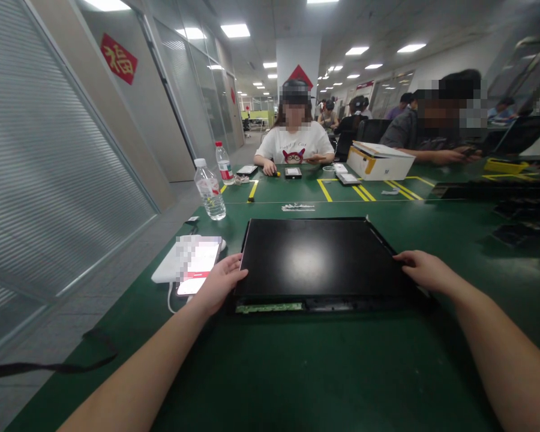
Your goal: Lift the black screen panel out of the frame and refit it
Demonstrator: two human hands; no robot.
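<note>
A flat black screen panel (315,258) lies over a black frame on the green table (315,372). Along the near edge of the frame shows a green circuit strip (270,308). My left hand (222,281) grips the panel's left edge, thumb on top and fingers at the side. At the right edge, my right hand (420,268) pinches the side of the panel or frame; which of the two is unclear. The undersides of both hands' fingers are partly hidden.
Left of the panel are a lit phone (200,282), a white device (166,270) with a cable, and a water bottle (211,195). Beyond sit a person in a white shirt (315,141), small drives and a white box (380,165). Dark parts lie at the far right.
</note>
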